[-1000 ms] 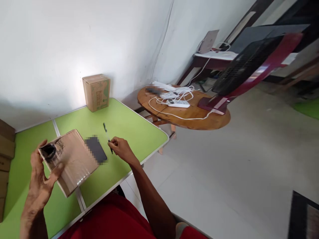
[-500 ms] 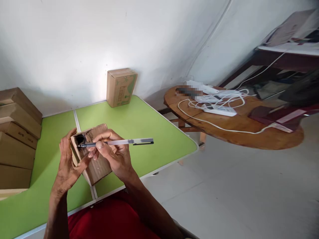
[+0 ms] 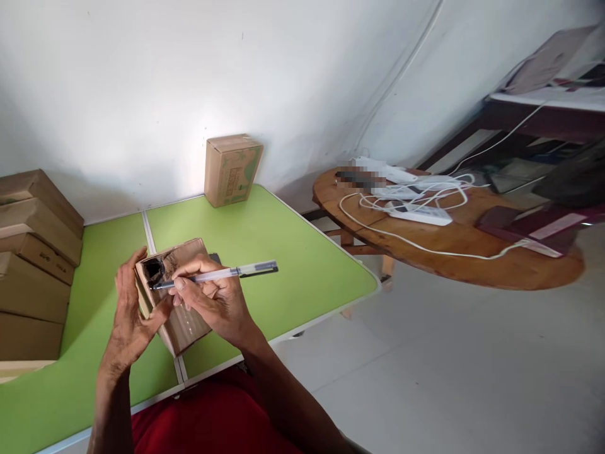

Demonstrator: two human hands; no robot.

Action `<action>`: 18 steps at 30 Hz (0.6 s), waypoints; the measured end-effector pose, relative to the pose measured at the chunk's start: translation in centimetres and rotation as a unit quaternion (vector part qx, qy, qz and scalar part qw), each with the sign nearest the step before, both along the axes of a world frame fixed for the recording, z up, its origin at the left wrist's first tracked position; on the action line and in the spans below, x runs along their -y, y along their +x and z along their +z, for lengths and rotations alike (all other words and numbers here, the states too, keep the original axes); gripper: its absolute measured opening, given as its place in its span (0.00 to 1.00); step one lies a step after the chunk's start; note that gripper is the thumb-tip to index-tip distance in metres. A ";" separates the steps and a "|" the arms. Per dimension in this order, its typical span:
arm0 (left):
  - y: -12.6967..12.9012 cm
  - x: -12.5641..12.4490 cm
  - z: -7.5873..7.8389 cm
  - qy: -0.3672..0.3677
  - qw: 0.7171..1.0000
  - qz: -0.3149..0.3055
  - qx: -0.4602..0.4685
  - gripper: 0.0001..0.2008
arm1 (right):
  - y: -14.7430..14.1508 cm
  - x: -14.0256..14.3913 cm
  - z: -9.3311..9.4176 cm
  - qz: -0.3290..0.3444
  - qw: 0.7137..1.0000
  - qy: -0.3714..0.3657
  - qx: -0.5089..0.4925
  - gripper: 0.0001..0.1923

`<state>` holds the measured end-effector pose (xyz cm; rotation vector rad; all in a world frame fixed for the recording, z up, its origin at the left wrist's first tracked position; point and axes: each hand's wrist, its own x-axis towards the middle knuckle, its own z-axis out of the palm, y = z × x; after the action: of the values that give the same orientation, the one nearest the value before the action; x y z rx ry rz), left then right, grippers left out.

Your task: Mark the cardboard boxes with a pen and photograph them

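A small brown cardboard box (image 3: 189, 331) is gripped along its left side by my left hand (image 3: 130, 315), fingers on the far edge and thumb on the upper face. Near its upper left corner that face has a dark hole (image 3: 154, 270) with black scribbled marks around it. My right hand (image 3: 217, 302) pinches a clear-barrelled pen (image 3: 236, 272) with a dark cap on its back end. The pen's tip meets the cardboard just below the hole. Part of the box is hidden under my right hand.
A green folding table (image 3: 293, 265) lies under the box. Several stacked cardboard boxes (image 3: 35, 277) stand at left, and a printed carton (image 3: 231, 170) stands by the wall. To the right, a wooden table (image 3: 472, 265) bears tangled white cables and a power strip (image 3: 418, 213).
The pen tip has shifted slightly down along the box, below the hole, and the pen's back end now tilts a little higher. My left hand keeps its hold.
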<state>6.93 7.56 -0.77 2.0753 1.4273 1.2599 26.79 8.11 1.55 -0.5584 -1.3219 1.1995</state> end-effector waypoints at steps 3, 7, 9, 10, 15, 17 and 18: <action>-0.1 0.1 0.0 -0.005 1.000 0.010 0.004 0.38 | 0.4 0.0 0.2 -0.006 1.000 -0.005 0.022 0.18; -0.2 0.3 0.2 -0.036 0.999 0.018 0.018 0.39 | 1.0 -0.4 0.0 -0.068 0.997 -0.023 0.017 0.14; -0.1 0.4 0.5 -0.051 0.998 0.023 0.029 0.39 | 1.0 -0.8 -0.2 -0.100 0.994 -0.033 0.004 0.14; -0.1 0.4 0.6 -0.056 0.998 0.024 0.035 0.39 | 0.9 -1.0 -0.3 -0.111 0.993 -0.037 -0.005 0.14; -0.4 0.1 0.7 -0.065 0.997 0.031 0.041 0.39 | -0.3 -2.2 -0.3 -0.095 0.993 -0.035 -0.063 0.20; -0.7 -0.1 0.5 -0.059 0.997 0.034 0.032 0.40 | -0.2 -2.8 0.0 -0.087 0.993 -0.019 -0.078 0.22; -0.9 -0.1 0.5 -0.056 0.998 0.034 0.027 0.41 | 0.2 -3.1 0.1 -0.104 0.991 -0.010 -0.084 0.22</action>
<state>6.07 7.69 -0.31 1.9218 1.5186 1.2229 26.98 11.21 1.68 -0.5801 -1.0827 1.0649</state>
